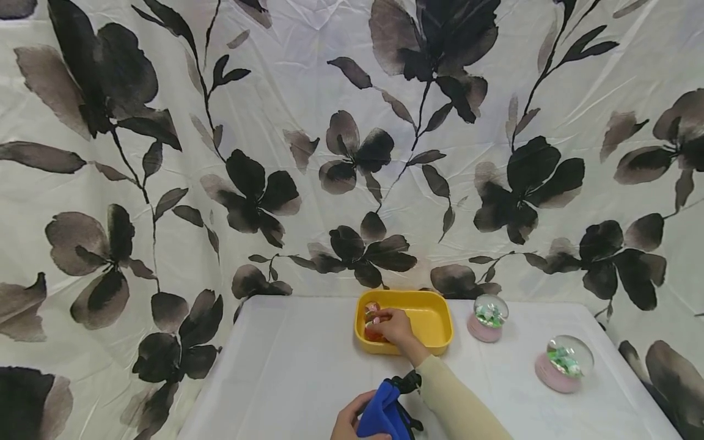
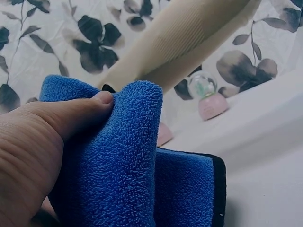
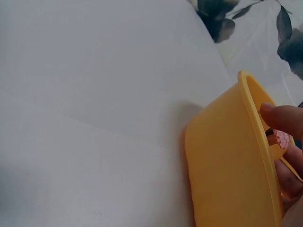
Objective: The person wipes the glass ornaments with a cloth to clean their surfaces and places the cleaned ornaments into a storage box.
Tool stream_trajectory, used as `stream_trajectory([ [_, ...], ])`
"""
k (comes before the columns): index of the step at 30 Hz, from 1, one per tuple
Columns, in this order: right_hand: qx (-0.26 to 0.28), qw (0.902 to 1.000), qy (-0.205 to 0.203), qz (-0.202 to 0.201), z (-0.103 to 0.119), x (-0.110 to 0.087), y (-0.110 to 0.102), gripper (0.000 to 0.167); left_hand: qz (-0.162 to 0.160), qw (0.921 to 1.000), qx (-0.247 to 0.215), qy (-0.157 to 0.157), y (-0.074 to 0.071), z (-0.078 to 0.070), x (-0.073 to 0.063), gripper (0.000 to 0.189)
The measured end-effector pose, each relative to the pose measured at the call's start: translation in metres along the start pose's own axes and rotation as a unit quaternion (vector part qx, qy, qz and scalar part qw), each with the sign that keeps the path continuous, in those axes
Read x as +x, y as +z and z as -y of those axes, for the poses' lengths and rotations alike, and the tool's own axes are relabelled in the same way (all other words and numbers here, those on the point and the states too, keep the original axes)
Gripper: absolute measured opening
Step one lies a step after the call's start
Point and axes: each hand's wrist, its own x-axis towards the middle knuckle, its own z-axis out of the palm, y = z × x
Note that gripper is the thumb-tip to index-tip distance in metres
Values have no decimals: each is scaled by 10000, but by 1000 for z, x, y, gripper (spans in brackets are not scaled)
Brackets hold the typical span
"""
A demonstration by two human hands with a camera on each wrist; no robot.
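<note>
My left hand grips a folded blue towel with black edging, its thumb lying over the fabric in the left wrist view. Inside the yellow tray, at its left end, my right hand has its thumb and fingers around a small red and pink figurine. Much of the figurine is hidden by the fingers. In the right wrist view, a bit of its pink part shows between thumb and fingers, behind the tray wall.
Two snow globes with pink bases stand right of the tray: one snow globe close to it, another snow globe nearer the table's right edge. A floral cloth hangs behind the white table.
</note>
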Motion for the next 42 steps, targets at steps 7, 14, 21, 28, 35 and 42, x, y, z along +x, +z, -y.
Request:
stream_trajectory([
  [7,-15,10000,39,-22,1,8,4,40,-32,9998,102,-166,-2,-1,0,66],
  [14,21,9992,351,-187,1,6,5,37,-11,9999,138,-90,1,0,-1,66],
  [21,1,9998,189,10,2,3,5,37,-8,9995,44,-317,0,3,-1,66],
  [28,0,9998,85,167,1,3,5,40,-5,9997,48,-218,1,2,-2,65],
  [35,-204,9994,-116,270,0,2,6,40,-83,9997,198,-110,-1,1,-5,66],
  [42,-121,9987,-261,417,-5,3,1,41,-154,9991,326,-229,0,0,-7,67],
])
